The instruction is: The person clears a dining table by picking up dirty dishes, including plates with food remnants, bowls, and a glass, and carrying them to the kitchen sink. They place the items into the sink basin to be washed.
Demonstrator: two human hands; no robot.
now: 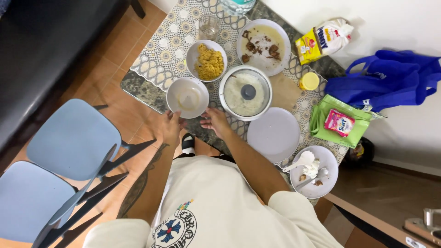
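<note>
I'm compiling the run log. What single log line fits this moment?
left hand: open, at rim of empty white bowl | right hand: open, beside lidded rice pot | table: plates, glass

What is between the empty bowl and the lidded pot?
Nothing: in the head view the empty bowl and lidded pot sit side by side, only patterned cloth between.
</note>
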